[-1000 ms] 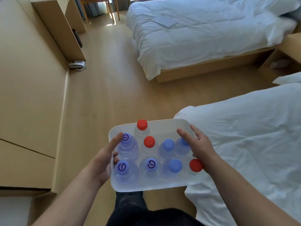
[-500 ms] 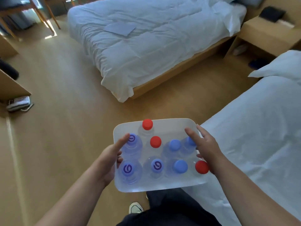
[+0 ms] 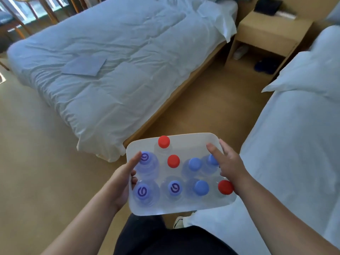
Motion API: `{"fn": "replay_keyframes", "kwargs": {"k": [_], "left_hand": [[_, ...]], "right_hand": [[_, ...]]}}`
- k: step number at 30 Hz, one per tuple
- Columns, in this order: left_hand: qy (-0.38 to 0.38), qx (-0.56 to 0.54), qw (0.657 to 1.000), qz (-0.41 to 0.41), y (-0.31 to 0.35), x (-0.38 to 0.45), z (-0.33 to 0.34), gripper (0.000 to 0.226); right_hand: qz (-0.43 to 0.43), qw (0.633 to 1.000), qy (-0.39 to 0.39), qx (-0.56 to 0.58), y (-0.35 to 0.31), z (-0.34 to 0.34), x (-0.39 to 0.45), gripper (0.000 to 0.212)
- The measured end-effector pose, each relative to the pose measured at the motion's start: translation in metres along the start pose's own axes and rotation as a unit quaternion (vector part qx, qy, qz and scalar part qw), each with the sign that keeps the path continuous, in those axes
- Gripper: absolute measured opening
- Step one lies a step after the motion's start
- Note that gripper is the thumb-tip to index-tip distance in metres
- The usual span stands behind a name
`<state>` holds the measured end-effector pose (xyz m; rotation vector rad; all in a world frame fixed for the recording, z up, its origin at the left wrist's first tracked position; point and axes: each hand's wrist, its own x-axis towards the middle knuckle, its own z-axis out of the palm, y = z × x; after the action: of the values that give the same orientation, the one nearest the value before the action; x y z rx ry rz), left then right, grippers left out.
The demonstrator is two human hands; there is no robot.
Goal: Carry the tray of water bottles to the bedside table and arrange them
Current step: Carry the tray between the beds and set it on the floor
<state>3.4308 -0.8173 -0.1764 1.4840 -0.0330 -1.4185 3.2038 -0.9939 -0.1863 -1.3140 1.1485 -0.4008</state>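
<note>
Person holds a white tray (image 3: 191,139) in both hands, in the air over the floor (image 3: 33,162), between two beds. Left hand (image 3: 121,181) grips the tray's left edge, thumb lying over the rim beside a purple-capped bottle (image 3: 145,157), fingers curled under. Right hand (image 3: 228,164) grips the right edge, thumb over the rim and touching the blue caps; fingers mostly hidden below the tray.

Nine water bottles (image 3: 173,188) stand upright on the tray: three red caps, three plain blue, three purple with a swirl mark. They sit close together, mostly touching.

Bedside surface (image 3: 266,30) is top right, well apart from the tray, between the far bed (image 3: 110,61) and the near bed (image 3: 294,135). A dark flat item (image 3: 268,6) lies on top of it; shoes sit in its lower opening.
</note>
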Motion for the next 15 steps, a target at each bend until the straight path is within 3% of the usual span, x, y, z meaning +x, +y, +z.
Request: {"fn": "replay_keyframes", "kwargs": {"k": [8,10,11,13,15], "left_hand": [[-0.117,0.048,0.990,-0.068,0.121,0.181,0.049,0.093],[-0.152,0.068,0.982,-0.085,0.155,0.222,0.067,0.084],[-0.163,0.079,0.979,-0.090,0.172,0.241,0.077,0.079],[-0.193,0.084,0.971,-0.109,0.203,0.280,0.099,0.070],[-0.238,0.090,0.959,-0.127,0.231,0.321,0.125,0.063]], "right_hand": [[0.056,0.991,0.123,0.005,-0.048,-0.031,0.157,0.045],[0.060,0.987,0.148,0.015,-0.064,-0.042,0.191,0.040],[0.066,0.985,0.161,0.022,-0.071,-0.048,0.207,0.048],[0.085,0.978,0.189,0.037,-0.081,-0.065,0.238,0.086],[0.108,0.970,0.213,0.051,-0.085,-0.083,0.269,0.101]]}}
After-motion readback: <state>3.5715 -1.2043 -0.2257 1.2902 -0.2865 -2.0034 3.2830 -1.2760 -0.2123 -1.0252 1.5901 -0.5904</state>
